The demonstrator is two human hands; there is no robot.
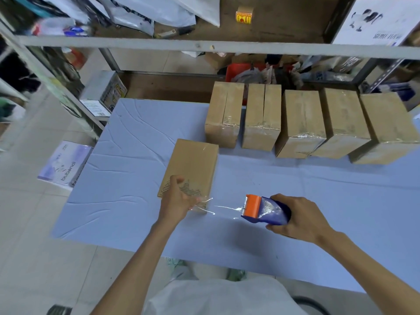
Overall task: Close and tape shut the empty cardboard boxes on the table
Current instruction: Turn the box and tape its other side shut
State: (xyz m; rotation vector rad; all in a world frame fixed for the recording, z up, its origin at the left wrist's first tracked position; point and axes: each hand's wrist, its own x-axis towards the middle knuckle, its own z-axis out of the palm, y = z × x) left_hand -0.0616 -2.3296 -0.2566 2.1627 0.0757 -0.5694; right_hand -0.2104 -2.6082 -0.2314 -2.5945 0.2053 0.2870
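Blue cloth on the table looks slick, so I'd guess the empty, light cardboard box could skid. It's stiff at the edges, so best held there. The left hand grips its near end. Off to that hand's right, the right hand is wrapped round the tape dispenser, with thin clear tape stretched between, flimsy and sticky.
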